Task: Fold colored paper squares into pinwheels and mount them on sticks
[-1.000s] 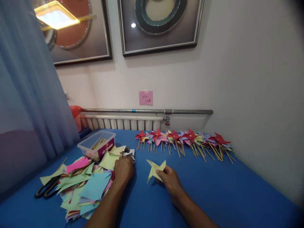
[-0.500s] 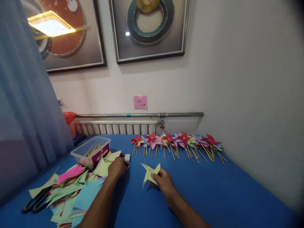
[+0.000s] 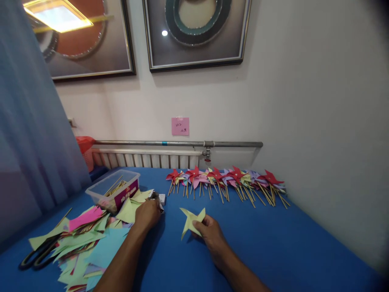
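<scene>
My right hand (image 3: 209, 233) pinches a pale yellow paper pinwheel (image 3: 189, 221) by one side, thumb in front, just above the blue table. The pinwheel's points spread to the left and up. My left hand (image 3: 148, 214) is at a small open box (image 3: 162, 199), dark inside with a white flap. Its fingertips are hidden there, so I cannot see what they touch. Pale yellow paper sheets (image 3: 129, 209) lie right beside that hand. Left of my forearm is a pile of coloured cut paper (image 3: 80, 247).
Black-handled scissors (image 3: 39, 253) lie partly under paper at the far left. A clear plastic tub (image 3: 112, 190) holds wooden sticks. Finished pinwheels on sticks (image 3: 225, 180) lie in a row along the back of the blue table (image 3: 273, 247). A curtain (image 3: 33, 121) hangs at the left.
The view has tilted slightly downward, so the wall and pictures sit higher. Both hands stay nearly where they were, the right still holding the pinwheel.
</scene>
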Demonstrator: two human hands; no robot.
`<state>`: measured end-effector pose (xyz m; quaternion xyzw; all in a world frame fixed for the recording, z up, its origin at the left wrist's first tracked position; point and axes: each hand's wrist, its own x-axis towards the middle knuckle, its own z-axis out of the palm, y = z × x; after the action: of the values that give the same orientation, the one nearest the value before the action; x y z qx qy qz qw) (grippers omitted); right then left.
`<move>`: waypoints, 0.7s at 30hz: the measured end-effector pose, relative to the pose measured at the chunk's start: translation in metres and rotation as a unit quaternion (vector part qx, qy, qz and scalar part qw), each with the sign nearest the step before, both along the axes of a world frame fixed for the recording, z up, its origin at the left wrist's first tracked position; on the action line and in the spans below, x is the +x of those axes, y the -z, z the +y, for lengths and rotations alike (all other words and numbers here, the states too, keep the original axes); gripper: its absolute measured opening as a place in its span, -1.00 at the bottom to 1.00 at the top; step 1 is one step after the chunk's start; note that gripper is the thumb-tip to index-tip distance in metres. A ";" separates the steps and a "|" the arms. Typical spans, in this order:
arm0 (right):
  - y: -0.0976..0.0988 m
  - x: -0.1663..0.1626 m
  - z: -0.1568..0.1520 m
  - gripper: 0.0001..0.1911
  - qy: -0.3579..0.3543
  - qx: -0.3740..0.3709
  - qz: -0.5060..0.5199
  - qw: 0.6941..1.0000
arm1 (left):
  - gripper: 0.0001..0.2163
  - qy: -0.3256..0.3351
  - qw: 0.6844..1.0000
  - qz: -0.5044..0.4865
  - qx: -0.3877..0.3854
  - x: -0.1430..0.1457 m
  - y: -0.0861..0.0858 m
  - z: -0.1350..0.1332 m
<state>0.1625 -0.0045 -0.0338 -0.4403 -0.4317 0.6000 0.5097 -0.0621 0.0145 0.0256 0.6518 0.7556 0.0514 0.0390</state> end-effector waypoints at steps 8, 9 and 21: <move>-0.006 -0.001 -0.006 -0.69 0.007 0.009 0.002 1.000 | -0.80 -0.016 0.995 -0.036 0.088 0.014 -0.004 -0.006; -0.007 -0.002 -0.007 -0.70 0.009 0.011 0.006 1.000 | -0.82 -0.008 0.994 -0.051 0.095 0.016 -0.004 -0.006; -0.009 0.003 -0.006 -0.73 0.029 0.009 0.014 0.999 | -0.85 0.127 0.986 -0.104 0.028 0.052 0.018 -0.014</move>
<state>0.1656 -0.0101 -0.0251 -0.4394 -0.4171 0.5873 0.5367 -0.0104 0.0000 0.0081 0.7342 0.6572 0.1344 0.1049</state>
